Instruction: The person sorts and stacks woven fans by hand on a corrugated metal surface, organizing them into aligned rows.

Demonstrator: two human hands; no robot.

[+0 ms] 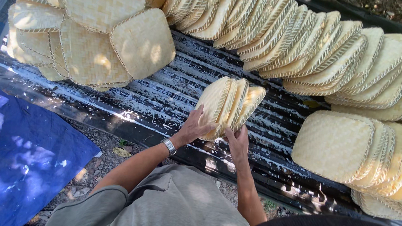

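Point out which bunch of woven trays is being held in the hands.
The small bunch of woven trays standing on edge mid-sheet: left hand and right hand grip its lower edge. The other stacks lie untouched.

Bright dappled daylight, patchy leaf shadows all over. Harsh glare off the wet dark corrugated sheet mid-frame, blue tarp at lower left speckled too. Pretty sharp overall, bit of wide-angle bending toward the edges.

Dark corrugated metal sheet bears rows of woven bamboo trays.
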